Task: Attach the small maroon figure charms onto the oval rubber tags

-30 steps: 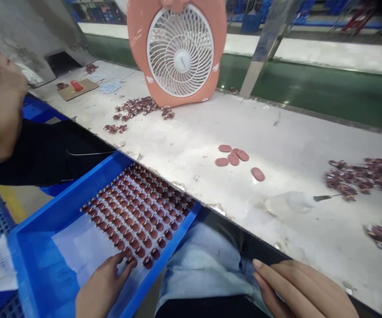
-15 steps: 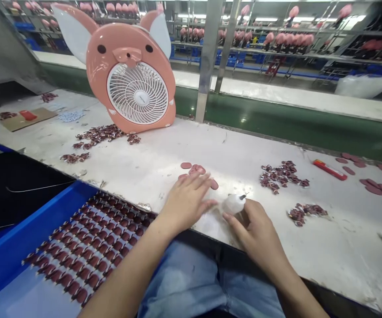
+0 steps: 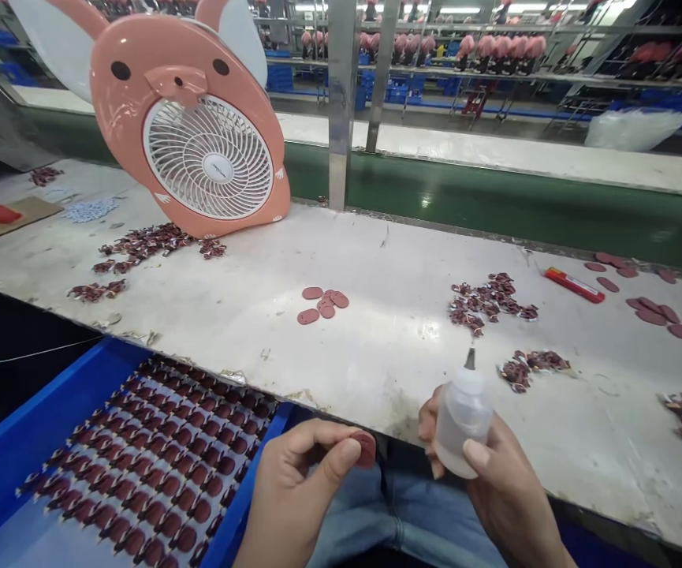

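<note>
Pinched between the thumb and fingers of my left hand (image 3: 302, 481) is a reddish-brown oval disc (image 3: 365, 450), held over my lap just off the table edge. My right hand (image 3: 503, 465) grips a translucent squeeze bottle (image 3: 463, 422) with a thin metal tip pointing up; clear liquid seems to be inside. Ahead of my hands, several matching oval discs (image 3: 326, 304) lie in a small group on the white table (image 3: 376, 371). A heap of small dark-red bow-like pieces (image 3: 488, 304) sits beyond the bottle, and a smaller heap (image 3: 533, 369) lies to its right.
A pink pig-shaped fan (image 3: 216, 166) stands at the back left. Below the table edge, a blue bin (image 3: 33, 426) holds rows of assembled dark-red pieces (image 3: 151, 465). A red cutter (image 3: 574, 285) and more oval discs (image 3: 651, 315) lie at right. A metal post (image 3: 341, 102) rises behind.
My left hand has picked up an oval disc from the group and drawn it back to the table edge. The bottle in my right hand has turned from tilted to upright.
</note>
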`<action>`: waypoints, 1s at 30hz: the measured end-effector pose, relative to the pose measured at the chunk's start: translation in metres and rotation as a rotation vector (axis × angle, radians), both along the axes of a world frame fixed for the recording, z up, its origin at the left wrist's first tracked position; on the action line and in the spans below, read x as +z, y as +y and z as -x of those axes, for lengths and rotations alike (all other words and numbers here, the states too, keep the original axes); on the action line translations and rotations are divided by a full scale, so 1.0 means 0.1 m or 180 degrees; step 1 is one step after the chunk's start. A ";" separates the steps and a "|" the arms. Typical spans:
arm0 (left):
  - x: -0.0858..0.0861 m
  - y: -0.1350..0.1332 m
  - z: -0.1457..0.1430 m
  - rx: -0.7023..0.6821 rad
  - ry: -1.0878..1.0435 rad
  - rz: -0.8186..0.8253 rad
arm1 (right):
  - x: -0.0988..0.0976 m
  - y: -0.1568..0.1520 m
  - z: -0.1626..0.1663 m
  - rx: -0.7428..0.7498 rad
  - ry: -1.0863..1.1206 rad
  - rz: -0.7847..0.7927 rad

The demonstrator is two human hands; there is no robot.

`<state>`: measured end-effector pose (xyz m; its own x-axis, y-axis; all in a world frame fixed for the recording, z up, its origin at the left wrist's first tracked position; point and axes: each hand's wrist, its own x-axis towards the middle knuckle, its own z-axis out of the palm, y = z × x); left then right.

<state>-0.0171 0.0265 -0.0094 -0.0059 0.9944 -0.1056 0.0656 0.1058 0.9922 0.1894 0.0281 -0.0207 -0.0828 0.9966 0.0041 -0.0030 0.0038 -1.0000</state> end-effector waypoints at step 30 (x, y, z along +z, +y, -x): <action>0.02 -0.18 -0.12 0.1063 -0.2208 0.0795 | 0.18 -0.23 0.11 0.0020 -0.0552 0.0374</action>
<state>-0.0056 0.0080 -0.0075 -0.1501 0.8983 -0.4130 -0.6305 0.2348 0.7398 0.1781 0.0055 -0.0031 -0.0783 0.9888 -0.1270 0.1695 -0.1123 -0.9791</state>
